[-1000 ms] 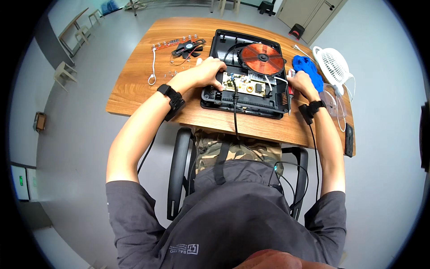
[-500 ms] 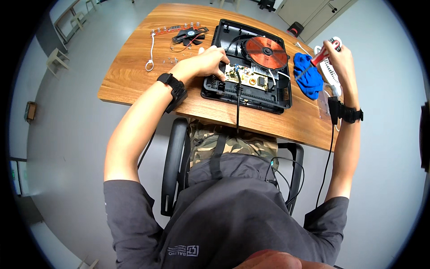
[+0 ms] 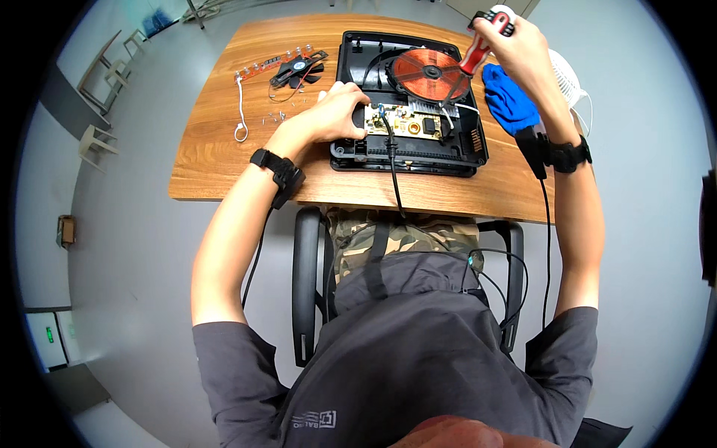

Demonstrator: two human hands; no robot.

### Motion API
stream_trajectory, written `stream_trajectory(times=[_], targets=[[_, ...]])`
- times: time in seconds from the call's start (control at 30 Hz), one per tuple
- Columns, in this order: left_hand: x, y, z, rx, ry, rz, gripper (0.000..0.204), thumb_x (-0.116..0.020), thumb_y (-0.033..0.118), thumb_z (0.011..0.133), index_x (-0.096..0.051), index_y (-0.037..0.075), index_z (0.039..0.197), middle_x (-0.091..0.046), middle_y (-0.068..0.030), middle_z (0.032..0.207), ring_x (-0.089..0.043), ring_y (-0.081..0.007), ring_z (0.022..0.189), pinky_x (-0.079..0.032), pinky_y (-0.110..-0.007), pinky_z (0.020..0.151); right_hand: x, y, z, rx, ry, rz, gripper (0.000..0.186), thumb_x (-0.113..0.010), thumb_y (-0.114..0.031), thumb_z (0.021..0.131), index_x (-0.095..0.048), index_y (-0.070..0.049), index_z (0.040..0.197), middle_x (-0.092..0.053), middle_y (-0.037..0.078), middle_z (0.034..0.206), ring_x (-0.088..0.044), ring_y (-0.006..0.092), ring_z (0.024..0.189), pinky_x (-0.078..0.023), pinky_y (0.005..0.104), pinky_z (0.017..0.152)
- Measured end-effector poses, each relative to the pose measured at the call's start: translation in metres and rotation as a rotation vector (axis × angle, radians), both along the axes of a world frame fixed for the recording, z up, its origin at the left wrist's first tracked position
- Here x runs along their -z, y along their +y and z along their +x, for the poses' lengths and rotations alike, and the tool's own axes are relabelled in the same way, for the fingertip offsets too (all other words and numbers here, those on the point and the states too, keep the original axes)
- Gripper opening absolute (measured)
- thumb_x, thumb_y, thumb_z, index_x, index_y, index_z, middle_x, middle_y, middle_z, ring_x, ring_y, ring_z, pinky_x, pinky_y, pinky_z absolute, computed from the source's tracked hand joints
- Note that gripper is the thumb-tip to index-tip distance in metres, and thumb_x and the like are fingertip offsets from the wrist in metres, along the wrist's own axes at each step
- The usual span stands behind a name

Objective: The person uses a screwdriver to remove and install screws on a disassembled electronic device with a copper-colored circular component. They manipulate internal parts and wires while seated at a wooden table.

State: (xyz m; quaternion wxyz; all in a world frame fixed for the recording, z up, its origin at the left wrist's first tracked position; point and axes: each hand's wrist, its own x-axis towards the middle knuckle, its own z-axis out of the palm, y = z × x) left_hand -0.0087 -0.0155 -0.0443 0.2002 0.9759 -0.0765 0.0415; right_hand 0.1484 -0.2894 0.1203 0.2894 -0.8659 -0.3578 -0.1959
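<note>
An opened induction cooker lies on the table, its black housing [image 3: 478,153] exposing a round copper coil [image 3: 420,75]. In front of the coil is a pale circuit board [image 3: 399,123] with a silvery finned heat sink [image 3: 427,110] along its far side. My left hand [image 3: 337,112] grips the board's left end, thumb on the near side and fingers on the far side. Closed around the handle of a red, white and black screwdriver [image 3: 475,58] is my right hand [image 3: 519,52], above the coil's right side. The screwdriver's shaft slants down toward the heat sink's right end; whether its tip touches anything, I cannot tell.
Left of the housing lie a black fan [image 3: 299,69], a red strip-shaped board [image 3: 258,70] with a white cable, and several small screws [image 3: 280,116]. A blue cloth [image 3: 508,101] and a white round-edged object [image 3: 564,78] are at the right. A black cable [image 3: 393,168] crosses the front edge.
My right hand has brought the screwdriver leftward from over the blue cloth to the coil and heat sink. My left hand keeps its place at the board's left end. The view has shifted slightly.
</note>
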Motion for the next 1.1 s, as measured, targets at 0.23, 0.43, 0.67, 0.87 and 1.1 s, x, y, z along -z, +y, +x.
stream_trajectory(times=[0.23,0.43,0.67,0.87,1.1], targets=[[0.002,0.002,-0.001,-0.001,-0.021,0.008,0.063,-0.080,0.028,0.074,-0.064,0.003,0.129,-0.057,-0.0143,0.128,-0.049,-0.0339,0.127,-0.040,-0.044,0.112,0.003,0.017,-0.044,-0.184,0.068,0.043,0.028,-0.062,-0.029,0.094,-0.065,-0.003,0.085,-0.066,0.017,0.077,-0.067,0.0330,0.070,-0.054,0.0447,0.069],[0.004,0.002,-0.005,-0.016,-0.013,-0.002,0.065,-0.083,0.032,0.073,-0.064,0.005,0.130,-0.057,-0.0121,0.129,-0.049,-0.0327,0.128,-0.040,-0.045,0.112,-0.003,0.003,-0.026,-0.103,0.059,-0.011,0.030,-0.059,-0.029,0.096,-0.066,-0.002,0.083,-0.071,0.015,0.075,-0.071,0.0288,0.073,-0.054,0.0411,0.067],[0.006,-0.002,0.000,-0.016,-0.003,0.015,0.069,-0.086,0.039,0.075,-0.064,0.006,0.132,-0.057,-0.0123,0.131,-0.048,-0.0324,0.130,-0.040,-0.045,0.111,0.022,-0.013,0.027,0.012,0.444,-0.003,0.045,-0.063,-0.050,0.089,-0.071,-0.006,0.086,-0.064,0.001,0.074,-0.049,0.0077,0.061,-0.034,0.0266,0.052],[0.003,-0.003,0.001,-0.012,-0.030,0.044,0.068,-0.085,0.039,0.078,-0.065,0.008,0.135,-0.060,-0.0117,0.129,-0.051,-0.0323,0.125,-0.042,-0.043,0.111,0.043,-0.006,0.026,-0.024,0.511,-0.121,0.046,-0.068,-0.046,0.085,-0.067,-0.002,0.073,-0.064,0.006,0.066,-0.056,0.0133,0.058,-0.042,0.0306,0.054],[0.002,-0.004,0.000,-0.028,-0.021,-0.032,0.070,-0.090,0.035,0.074,-0.067,0.006,0.133,-0.062,-0.0113,0.127,-0.052,-0.0316,0.122,-0.043,-0.041,0.110,0.061,0.007,0.002,-0.014,0.555,-0.432,0.049,-0.077,-0.044,0.078,-0.069,0.003,0.069,-0.065,0.014,0.063,-0.064,0.0215,0.059,-0.049,0.0352,0.057]])
